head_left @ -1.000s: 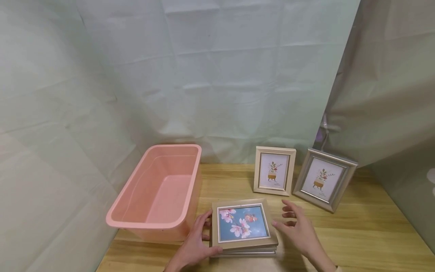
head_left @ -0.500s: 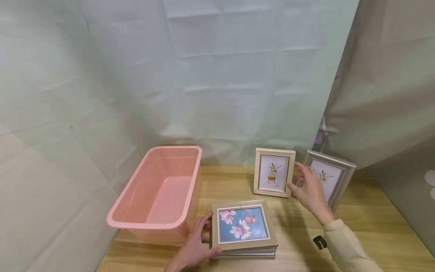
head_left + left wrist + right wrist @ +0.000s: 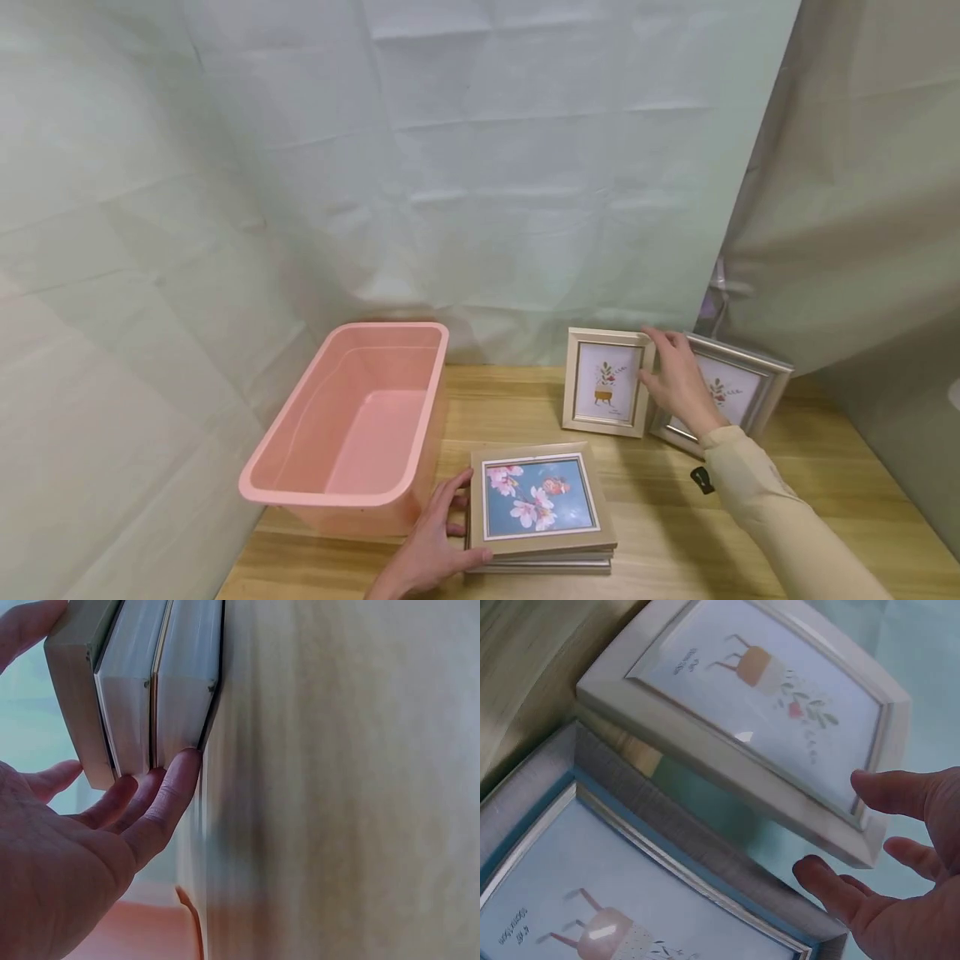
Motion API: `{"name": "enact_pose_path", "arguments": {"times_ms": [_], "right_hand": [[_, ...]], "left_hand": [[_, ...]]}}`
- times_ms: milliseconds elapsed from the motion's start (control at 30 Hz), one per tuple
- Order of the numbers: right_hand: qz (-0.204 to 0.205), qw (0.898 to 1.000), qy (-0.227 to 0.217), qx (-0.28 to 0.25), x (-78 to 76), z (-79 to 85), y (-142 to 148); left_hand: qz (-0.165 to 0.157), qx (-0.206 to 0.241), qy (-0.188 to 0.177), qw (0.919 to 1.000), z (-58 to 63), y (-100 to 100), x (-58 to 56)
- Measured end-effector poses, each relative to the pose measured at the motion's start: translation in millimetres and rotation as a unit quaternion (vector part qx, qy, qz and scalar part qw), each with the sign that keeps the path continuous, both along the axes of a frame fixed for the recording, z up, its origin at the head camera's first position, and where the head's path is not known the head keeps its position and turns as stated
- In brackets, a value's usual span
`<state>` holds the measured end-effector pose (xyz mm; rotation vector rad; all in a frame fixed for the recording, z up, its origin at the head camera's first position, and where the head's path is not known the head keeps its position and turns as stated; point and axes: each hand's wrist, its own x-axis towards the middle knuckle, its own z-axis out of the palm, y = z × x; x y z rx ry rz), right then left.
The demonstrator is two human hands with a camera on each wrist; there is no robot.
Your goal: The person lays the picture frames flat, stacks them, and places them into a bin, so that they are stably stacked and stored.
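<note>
My left hand (image 3: 431, 533) rests against the left side of a stack of picture frames (image 3: 551, 546), its thumb at the near left corner. The top frame is gold with pink blossoms on blue. In the left wrist view, the fingertips (image 3: 184, 761) touch the edges of the stacked frames (image 3: 142, 690). At the top right corner of an upright cream picture frame (image 3: 572, 383), my right hand (image 3: 678, 379) has its fingers apart. One fingertip (image 3: 862, 780) overlaps that frame's top edge in the right wrist view. The silver picture frame (image 3: 768, 392) behind is partly hidden by this hand.
A pink plastic tub (image 3: 255, 479) stands left of the stack. Pale cloth (image 3: 510, 192) hangs behind the wooden table (image 3: 495, 400) and at both sides. A small black item (image 3: 702, 480) hangs by the right sleeve (image 3: 772, 500).
My right hand has moved from beside the stack up and back to the cream frame's top right corner. The left hand stays at the stack.
</note>
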<state>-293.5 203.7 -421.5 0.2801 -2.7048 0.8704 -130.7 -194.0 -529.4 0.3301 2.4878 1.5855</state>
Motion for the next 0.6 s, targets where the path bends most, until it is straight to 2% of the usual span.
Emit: {"name": "enact_pose_path", "arguments": {"times_ms": [600], "right_hand": [[0.063,0.998,-0.009,0.017,-20.0,-10.7,16.5]], "left_hand": [[-0.003,-0.004,0.002,1.0,2.1,1.1,1.6]]}}
